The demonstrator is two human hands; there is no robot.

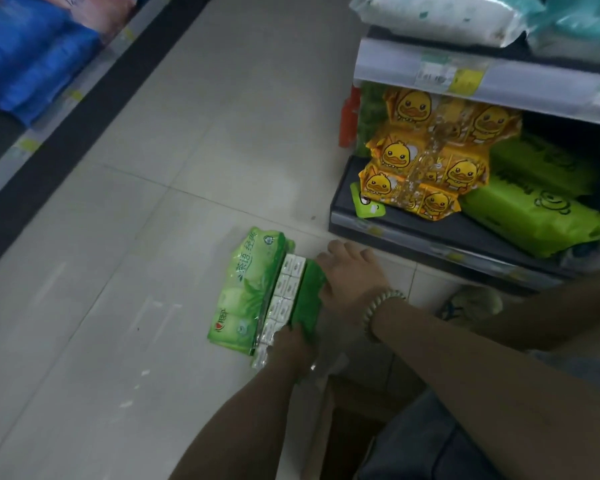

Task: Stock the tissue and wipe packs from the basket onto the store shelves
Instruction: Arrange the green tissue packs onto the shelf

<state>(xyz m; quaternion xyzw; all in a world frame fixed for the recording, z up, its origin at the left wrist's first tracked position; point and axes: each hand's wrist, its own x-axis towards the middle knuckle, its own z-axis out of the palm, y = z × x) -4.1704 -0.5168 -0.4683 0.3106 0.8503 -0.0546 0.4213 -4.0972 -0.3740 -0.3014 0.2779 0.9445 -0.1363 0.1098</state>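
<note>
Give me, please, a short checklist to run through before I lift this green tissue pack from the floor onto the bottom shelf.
1. Left hand grips the green tissue pack at its near end: ok.
2. Right hand grips too: not ok, it lies open against the pack's side.
3. Bare room on the bottom shelf in front of the duck packs: ok.
4. Shelf front free: not ok, a small green packet lies there.
5. Pack wrapping intact: cannot tell.
</note>
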